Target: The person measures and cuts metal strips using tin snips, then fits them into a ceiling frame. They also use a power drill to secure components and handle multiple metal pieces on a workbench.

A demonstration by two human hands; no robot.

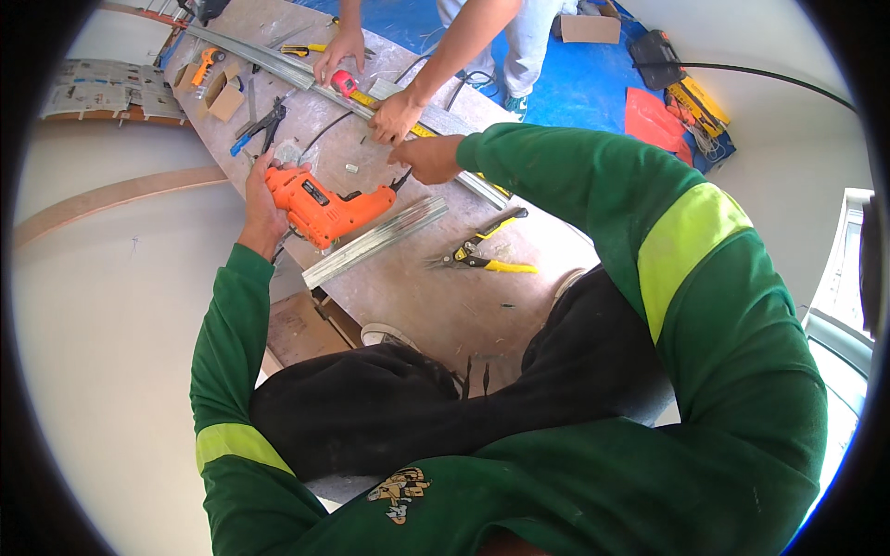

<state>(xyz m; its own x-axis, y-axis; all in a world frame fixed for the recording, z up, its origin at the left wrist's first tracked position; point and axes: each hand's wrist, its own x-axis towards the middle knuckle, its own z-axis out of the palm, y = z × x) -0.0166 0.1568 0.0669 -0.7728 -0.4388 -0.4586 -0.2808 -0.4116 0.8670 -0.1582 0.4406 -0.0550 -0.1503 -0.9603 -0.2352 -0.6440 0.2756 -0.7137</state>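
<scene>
My left hand (266, 206) is closed around the front body of an orange power drill (324, 206), held above the workboard with its handle and cord toward the right. My right hand (432, 159) is beside the metal channel, just past the drill's handle, with a finger stretched out and the others partly hidden. Right by it, a co-worker's hand (397, 117) presses on a yellow tape blade (423, 131) along a long metal channel (287, 69). The pink tape measure case (344, 83) lies between that hand and the co-worker's other hand (340, 54).
A short metal channel piece (375, 243) and yellow-handled snips (487, 248) lie on the board (436, 310) near my legs. Locking pliers (269, 123), a small cardboard box (222, 95), an orange tool (208, 65) and a yellow utility knife (304, 49) lie farther off. Blue sheeting (598, 79) covers the floor.
</scene>
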